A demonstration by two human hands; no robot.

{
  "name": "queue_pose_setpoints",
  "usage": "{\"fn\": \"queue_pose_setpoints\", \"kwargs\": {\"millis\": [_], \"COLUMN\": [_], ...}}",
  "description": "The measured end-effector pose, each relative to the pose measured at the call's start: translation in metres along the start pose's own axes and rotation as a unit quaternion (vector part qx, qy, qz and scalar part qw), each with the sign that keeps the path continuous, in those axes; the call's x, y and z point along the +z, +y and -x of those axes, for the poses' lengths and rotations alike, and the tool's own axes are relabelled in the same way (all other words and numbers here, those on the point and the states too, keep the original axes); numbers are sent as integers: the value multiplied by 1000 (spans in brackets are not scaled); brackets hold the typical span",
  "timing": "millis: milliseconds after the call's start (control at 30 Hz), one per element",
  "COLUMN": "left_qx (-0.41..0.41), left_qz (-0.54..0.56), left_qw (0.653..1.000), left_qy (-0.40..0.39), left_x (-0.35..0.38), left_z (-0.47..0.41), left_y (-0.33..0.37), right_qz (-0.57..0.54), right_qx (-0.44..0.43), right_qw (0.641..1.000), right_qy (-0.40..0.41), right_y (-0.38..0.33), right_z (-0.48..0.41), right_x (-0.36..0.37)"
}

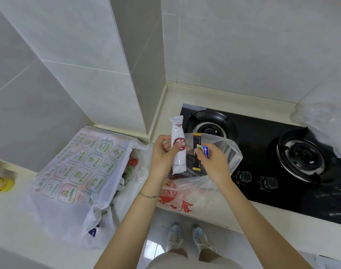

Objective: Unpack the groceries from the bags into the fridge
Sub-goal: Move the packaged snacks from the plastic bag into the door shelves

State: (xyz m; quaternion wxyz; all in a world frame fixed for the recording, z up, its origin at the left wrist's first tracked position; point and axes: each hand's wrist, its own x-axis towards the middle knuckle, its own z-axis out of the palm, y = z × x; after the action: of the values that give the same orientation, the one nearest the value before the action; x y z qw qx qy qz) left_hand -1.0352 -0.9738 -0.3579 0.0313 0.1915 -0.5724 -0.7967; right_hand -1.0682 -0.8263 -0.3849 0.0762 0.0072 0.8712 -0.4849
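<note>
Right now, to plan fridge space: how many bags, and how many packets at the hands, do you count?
Bags: 3
Packets: 3: white packet, black packet, blue packet
Total: 6

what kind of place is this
Most likely a home kitchen: a black two-burner gas hob is set in a pale countertop against tiled walls, and a printed grocery bag lies nearby.

Counter [173,100] holds white bag [74,171], clear bag [196,197], hob [262,152].
</note>
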Motion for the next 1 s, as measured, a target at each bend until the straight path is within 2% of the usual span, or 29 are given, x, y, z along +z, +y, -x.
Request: {"fn": "queue_pose_setpoints", "kwargs": {"millis": [100, 233, 367, 533, 667, 767, 867, 1000], "left_qx": [3, 8, 29, 48, 40, 48, 78, 125], "left_qz": [-10, -8, -18, 48, 123, 134, 136, 171], "left_qw": [1000, 999, 991, 966, 928, 905, 875, 806], "left_qy": [12, 51, 129, 250, 348, 400, 459, 553], "left_x": [-11, -17, -18, -8, 18, 33, 39, 44], "left_z": [2, 17, 37, 85, 136, 178, 226, 299], "left_y": [4, 8, 7, -15, -47, -67, -78, -87], "right_qz": [-99, -234, -233, -185, -121, -107, -111, -80], "right_qx": [42, 97, 77, 27, -11, -33, -35, -65], "right_qw": [994, 965, 961, 950, 936, 916, 875, 810], "right_qy": [-15, -63, -128, -249, -329, -385, -470, -577], "right_y": [-10, -25, -26, -15, 1, 4, -3, -8], "right_z": [1, 0, 0, 10, 28, 49, 84, 147], "right_x": [-2, -6, -7, -12, -25, -32, -29, -15]}}
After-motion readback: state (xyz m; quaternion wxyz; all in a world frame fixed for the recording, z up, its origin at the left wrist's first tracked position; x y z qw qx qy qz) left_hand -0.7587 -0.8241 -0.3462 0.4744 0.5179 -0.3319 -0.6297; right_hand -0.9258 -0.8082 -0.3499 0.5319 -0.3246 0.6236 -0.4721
